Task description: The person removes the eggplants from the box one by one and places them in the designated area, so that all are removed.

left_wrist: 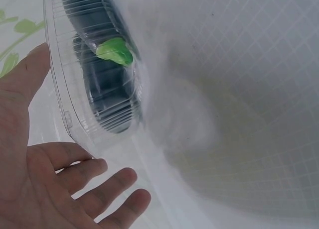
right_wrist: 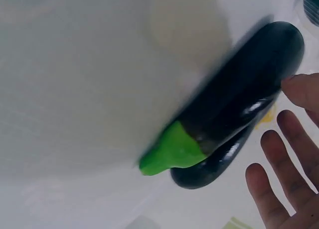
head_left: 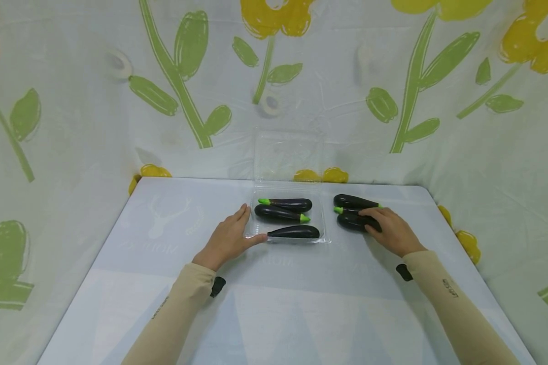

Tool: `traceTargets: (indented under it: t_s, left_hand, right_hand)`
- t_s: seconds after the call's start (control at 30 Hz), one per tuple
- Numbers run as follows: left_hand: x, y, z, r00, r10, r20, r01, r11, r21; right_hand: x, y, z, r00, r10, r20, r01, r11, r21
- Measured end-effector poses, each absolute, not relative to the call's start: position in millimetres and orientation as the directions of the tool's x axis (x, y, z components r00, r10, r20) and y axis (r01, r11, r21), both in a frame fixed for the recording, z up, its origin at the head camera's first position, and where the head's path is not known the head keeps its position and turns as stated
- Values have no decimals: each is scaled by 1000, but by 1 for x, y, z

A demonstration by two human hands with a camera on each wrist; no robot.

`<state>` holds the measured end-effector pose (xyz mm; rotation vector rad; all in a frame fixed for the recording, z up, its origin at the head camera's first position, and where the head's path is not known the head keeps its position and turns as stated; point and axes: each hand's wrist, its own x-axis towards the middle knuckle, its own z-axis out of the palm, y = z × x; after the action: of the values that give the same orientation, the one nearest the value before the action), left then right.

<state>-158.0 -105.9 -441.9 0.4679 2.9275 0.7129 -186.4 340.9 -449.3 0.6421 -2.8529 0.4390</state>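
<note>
A clear plastic clamshell box [head_left: 325,238] stands with its lid raised, holding three dark eggplants: one at the back [head_left: 289,205], one in the middle [head_left: 278,213] and one along the front [head_left: 297,231]. At its left side rests my left hand [head_left: 230,238], fingers spread, thumb along the front corner. In the left wrist view the thumb and index finger lie close to the box rim [left_wrist: 62,102]. Right of the box, three more eggplants lie side by side. Over the nearest eggplant [head_left: 353,222] reaches my right hand [head_left: 392,230]; the right wrist view shows its thumb at that eggplant [right_wrist: 239,89] and its fingers apart.
The transparent lid [head_left: 288,154] leans up against the flowered cloth backdrop [head_left: 338,101]. A farthest loose eggplant [head_left: 353,201] and a middle one [head_left: 344,210] lie beyond the right hand. The white table [head_left: 274,314] has a patterned cover.
</note>
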Motion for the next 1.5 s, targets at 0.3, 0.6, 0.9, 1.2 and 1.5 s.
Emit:
traceTargets:
  t_s: [0.3, 0.6, 0.9, 1.2, 1.5]
  left_hand:
    - [-158, -105, -442, -950, 310, -22, 266, 847, 461]
    - [-158, -105, -441, -952, 304, -32, 256, 850, 460]
    - [-158, -104, -440, -952, 304, -33, 255, 850, 462]
    - [-158, -104, -441, -953, 301, -32, 253, 851, 460]
    - [-158, -103, -443, -954, 298, -24, 254, 851, 460]
  right_hand:
    - [-193, 325, -433, -870, -405, 281, -476, 841, -259]
    - [-202, 298, -412, -836, -444, 322, -530, 805, -266]
    - [-207, 269, -401, -854, -450, 260, -516, 795, -319]
    - [-210, 238, -392, -841, -529, 115, -520, 730, -443]
    - [-207, 206, -395, -755, -653, 59, -580, 624, -523]
